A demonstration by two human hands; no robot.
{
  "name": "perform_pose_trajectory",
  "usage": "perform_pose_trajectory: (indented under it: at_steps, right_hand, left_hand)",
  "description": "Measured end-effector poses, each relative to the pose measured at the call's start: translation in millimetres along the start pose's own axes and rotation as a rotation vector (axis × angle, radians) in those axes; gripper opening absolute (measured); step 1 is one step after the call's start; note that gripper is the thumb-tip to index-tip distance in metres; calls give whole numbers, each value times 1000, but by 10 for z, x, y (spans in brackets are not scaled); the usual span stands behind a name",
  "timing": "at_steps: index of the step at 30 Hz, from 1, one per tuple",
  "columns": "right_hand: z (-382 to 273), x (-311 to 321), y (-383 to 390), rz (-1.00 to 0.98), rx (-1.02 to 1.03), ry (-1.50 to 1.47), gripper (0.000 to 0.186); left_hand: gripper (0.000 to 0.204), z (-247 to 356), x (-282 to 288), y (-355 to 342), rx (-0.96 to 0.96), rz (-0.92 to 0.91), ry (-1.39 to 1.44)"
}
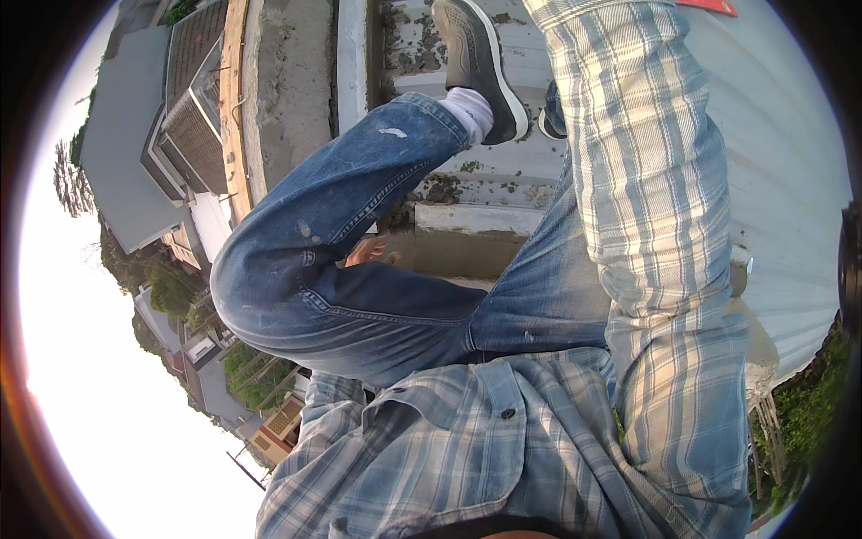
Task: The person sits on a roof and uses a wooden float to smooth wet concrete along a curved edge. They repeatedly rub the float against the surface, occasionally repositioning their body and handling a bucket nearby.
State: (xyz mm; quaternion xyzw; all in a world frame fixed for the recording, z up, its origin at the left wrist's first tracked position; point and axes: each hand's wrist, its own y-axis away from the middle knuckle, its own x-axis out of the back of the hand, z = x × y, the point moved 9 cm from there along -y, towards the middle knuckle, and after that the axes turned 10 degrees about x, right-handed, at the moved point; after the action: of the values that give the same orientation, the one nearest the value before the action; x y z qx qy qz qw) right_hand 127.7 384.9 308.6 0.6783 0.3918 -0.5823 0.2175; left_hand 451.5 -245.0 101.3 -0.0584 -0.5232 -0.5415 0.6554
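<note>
My left hand [370, 252] shows only in part, below my bent left knee in jeans [278, 260]. Its fingers are stretched out and apart, close to the concrete ledge [458, 254]; whether they touch it I cannot tell. The thigh hides the rest of that hand and its forearm. My right arm, in a plaid sleeve [646, 171], reaches straight up along the right side, and its hand lies beyond the top edge. Near the end of that sleeve, a flat red piece [711, 5] is partly cut off.
Pale metal roofing sheets [777, 189] spread on the right. My grey shoe [471, 63] stands on a roof surface strewn with dark debris. A rough concrete wall top [292, 90] with a wooden plank [235, 117] runs along the left. Houses [135, 135] and trees lie far below.
</note>
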Motion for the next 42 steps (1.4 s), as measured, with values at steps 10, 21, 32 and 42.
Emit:
perform_pose_trajectory:
  at_steps: [10,21,32,42]
  right_hand:
    - [114,-66,-56,-67,1,170,30]
    - [255,172,506,364,-417,6,33]
    - [660,-355,477,-177,-680,-98,56]
    - [1033,-944,1776,-627,-1451,-397,47]
  left_hand:
    - [23,-96,-1137,1046,-37,43,-374]
    - [11,-18,-1434,1354,2,22,-378]
    - [17,282,-1423,1167,-120,211,-273]
    - [16,73,-1338,1474,-37,332,-280]
